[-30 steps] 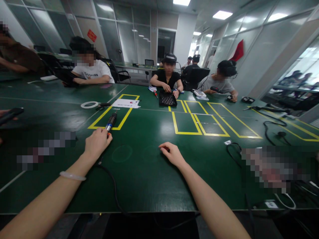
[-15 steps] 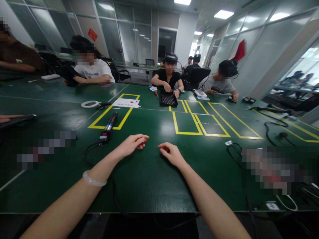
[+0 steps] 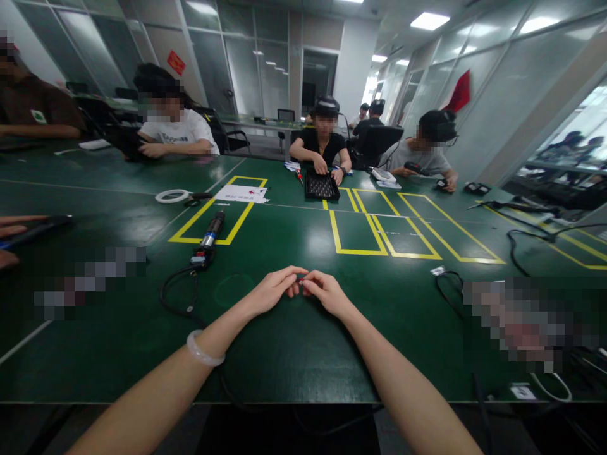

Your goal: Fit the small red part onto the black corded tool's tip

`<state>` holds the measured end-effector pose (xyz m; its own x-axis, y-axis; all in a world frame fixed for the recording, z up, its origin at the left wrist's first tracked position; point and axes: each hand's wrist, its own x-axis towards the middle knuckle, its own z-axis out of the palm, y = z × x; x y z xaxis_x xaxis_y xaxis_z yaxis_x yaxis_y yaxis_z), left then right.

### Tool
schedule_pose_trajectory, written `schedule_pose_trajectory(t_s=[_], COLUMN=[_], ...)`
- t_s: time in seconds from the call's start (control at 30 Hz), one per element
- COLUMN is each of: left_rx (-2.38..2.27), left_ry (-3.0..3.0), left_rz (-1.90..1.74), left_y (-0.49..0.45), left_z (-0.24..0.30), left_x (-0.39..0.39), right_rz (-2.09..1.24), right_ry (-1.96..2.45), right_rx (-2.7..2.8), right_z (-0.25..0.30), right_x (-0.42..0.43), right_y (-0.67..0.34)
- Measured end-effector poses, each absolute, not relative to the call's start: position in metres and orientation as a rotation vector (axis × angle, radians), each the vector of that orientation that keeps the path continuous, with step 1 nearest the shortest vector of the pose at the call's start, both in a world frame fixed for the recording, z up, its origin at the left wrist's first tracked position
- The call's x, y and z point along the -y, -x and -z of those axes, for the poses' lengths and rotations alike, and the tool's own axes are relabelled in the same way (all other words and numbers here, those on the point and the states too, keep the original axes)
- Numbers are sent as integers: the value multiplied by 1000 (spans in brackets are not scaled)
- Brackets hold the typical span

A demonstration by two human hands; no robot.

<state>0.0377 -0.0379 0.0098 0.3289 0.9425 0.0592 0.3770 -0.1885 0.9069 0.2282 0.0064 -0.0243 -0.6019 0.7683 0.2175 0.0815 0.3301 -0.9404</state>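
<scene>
Over the green table, my left hand (image 3: 277, 289) and my right hand (image 3: 326, 292) meet at the fingertips. Pinched in the left fingers is a small red piece (image 3: 300, 279), mostly covered, so its kind does not show. The right fingers are closed against the same spot; whatever they hold is too small to make out. To the left of my hands, an electric screwdriver (image 3: 208, 235) with a black cable lies partly within a yellow-taped rectangle.
White paper (image 3: 241, 194) and a white cable coil (image 3: 173, 196) lie beyond the screwdriver. Across the table (image 3: 284, 360), a person works over a black tray (image 3: 322, 186). Other people sit left and right. Black cables (image 3: 521, 234) run along the right side; blurred-out patches cover both sides.
My hands have come together from a gap, the left moving right and slightly nearer me. The small red piece is now between the two sets of fingertips.
</scene>
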Motion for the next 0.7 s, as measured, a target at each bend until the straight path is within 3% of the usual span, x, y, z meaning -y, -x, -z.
schedule_pose_trajectory(t_s=[0.4,0.7], left_rx=[-1318,-1485], left_ry=[-1930,-2024], left_rz=[-927,-846], left_y=[-43,-25], left_z=[-12,-14], left_x=[42,34], right_rz=[-1432,-1295], right_ry=[703,764], right_rx=[1755,1847], right_z=[27,27], right_x=[-8,-9], right_y=[-226,-230])
